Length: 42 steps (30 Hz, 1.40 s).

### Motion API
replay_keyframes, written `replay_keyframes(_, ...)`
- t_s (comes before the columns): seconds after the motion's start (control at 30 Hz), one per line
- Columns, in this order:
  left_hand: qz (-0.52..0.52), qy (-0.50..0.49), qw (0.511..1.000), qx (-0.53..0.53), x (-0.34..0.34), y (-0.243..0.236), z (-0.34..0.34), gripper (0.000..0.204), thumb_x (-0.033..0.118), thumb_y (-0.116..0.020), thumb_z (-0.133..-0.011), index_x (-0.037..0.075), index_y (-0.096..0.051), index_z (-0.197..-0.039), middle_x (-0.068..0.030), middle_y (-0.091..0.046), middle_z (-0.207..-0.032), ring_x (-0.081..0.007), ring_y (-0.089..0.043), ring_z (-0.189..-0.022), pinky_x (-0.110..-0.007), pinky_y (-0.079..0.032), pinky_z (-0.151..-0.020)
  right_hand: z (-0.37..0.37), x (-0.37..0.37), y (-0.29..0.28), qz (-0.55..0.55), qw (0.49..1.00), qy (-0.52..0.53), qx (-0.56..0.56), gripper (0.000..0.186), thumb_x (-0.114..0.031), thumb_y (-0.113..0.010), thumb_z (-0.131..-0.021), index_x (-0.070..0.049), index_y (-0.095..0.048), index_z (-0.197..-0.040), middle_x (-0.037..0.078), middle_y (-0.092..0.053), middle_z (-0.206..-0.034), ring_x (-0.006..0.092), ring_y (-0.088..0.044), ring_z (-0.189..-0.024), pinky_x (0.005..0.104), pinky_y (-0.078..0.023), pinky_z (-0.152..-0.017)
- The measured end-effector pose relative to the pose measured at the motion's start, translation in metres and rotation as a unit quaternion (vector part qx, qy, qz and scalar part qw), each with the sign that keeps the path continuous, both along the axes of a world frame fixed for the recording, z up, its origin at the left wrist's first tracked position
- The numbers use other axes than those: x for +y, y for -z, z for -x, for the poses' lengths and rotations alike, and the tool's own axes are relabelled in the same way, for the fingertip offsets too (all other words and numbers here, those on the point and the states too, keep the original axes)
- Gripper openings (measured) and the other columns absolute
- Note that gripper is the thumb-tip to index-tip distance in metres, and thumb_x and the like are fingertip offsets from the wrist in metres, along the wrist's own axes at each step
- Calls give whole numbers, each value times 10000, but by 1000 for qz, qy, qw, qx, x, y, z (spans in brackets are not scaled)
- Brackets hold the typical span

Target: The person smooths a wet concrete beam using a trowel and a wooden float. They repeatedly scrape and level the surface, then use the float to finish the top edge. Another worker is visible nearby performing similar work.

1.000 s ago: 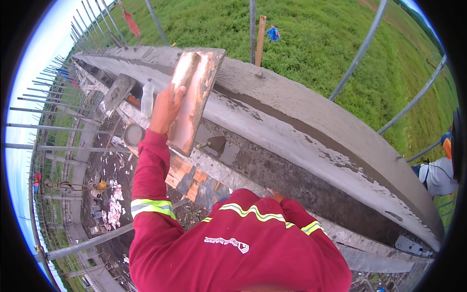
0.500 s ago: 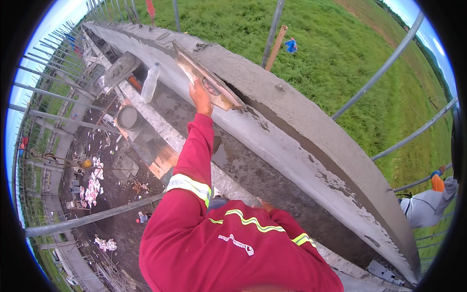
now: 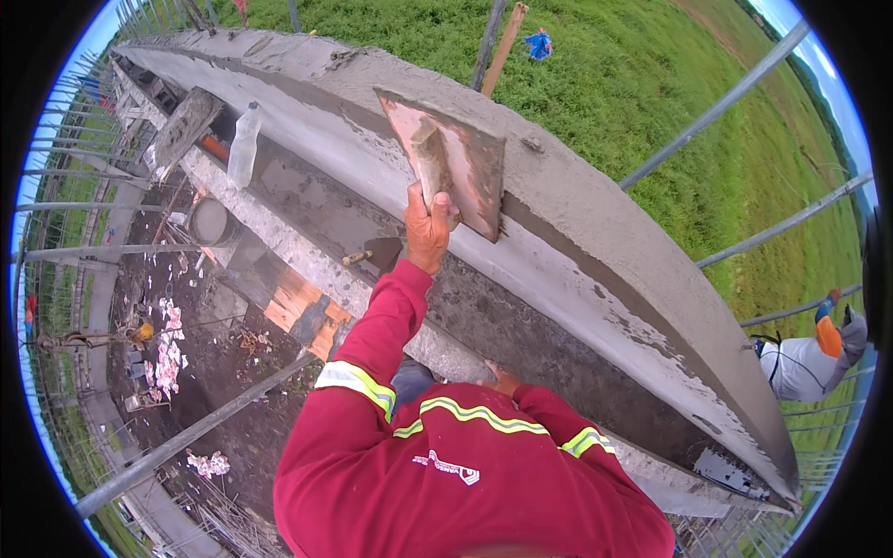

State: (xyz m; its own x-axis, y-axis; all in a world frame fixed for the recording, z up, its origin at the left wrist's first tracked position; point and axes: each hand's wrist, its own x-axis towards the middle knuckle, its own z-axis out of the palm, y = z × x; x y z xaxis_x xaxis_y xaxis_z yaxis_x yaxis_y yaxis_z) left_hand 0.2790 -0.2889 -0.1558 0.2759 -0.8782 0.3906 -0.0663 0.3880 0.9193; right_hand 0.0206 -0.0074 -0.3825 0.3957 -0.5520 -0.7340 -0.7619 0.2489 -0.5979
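Note:
My left hand (image 3: 429, 229) is closed round the wooden handle of a plastering float (image 3: 473, 172). The float's flat board lies tilted against the wet grey mortar at the wall's upper edge, its worn, reddish back and handle facing me. Lower down, my right hand (image 3: 503, 379) rests on the rough concrete ledge (image 3: 437, 353), fingers partly spread, apparently holding nothing. A pointing trowel (image 3: 372, 257) with a wooden handle lies between the ledge and the wall, just left of my raised forearm. The curved concrete wall (image 3: 595, 223) carries smooth, damp mortar on top.
A clear plastic bottle (image 3: 245, 146) and a mortar-caked board (image 3: 191, 126) sit farther along the ledge. A round bucket (image 3: 210, 223) stands beside wooden planks (image 3: 302, 307). Metal bars (image 3: 716, 112) rise beyond the wall. Another person (image 3: 805, 358) works outside at right.
My left hand has moved right along the wall and turned the float, so its back and handle show more. The trowel has come into fuller view. My right hand stays on the ledge.

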Motion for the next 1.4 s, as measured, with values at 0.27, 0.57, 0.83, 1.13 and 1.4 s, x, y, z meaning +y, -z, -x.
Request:
replay_keyframes(0.27,208,234,908,-279,68,34,112,601,38,-766,-817,21,-480,-1345,-193,-637,-991,-411,-667,-850,-449,-549,-744,-6,5,-1,4,1000,7,19,1024,-675,-633,-871,-17,-277,-1569,275,-376,-1567,398,-393,-1446,455,-332,-1180)
replay_keyframes(0.57,-48,-60,996,53,26,19,-3,427,355,-590,-1035,-22,-526,-1225,-107,-658,-867,-180,-617,-696,-325,-501,-647,-10,6,-7,46,998,-5,41,1051,-690,-621,-861,26,-289,-1556,272,-395,-1554,393,-384,-1450,433,-301,-1199)
replay_keyframes(0.83,-41,-63,990,116,-5,29,28,329,350,-531,-1071,34,-441,-1082,-22,-536,-756,-102,-511,-672,-270,-432,-641,-14,14,-8,76,995,-6,64,1047,-726,-576,-869,-2,-287,-1567,223,-343,-1602,351,-335,-1487,420,-277,-1214)
replay_keyframes(1.13,243,245,912,-222,113,7,148,736,42,-810,-710,29,-521,-1386,-177,-660,-1060,-365,-685,-817,-438,-569,-707,-13,-8,-18,30,998,-53,27,1024,-711,-604,-858,-16,-317,-1553,242,-403,-1559,376,-393,-1448,443,-325,-1184)
replay_keyframes(1.4,73,119,921,-364,99,-123,-32,375,148,-724,-924,2,-597,-1245,-225,-693,-1019,-404,-688,-856,-426,-547,-751,-11,1,-7,22,999,-4,39,1058,-696,-613,-871,3,-252,-1578,273,-368,-1572,381,-369,-1464,426,-308,-1200)
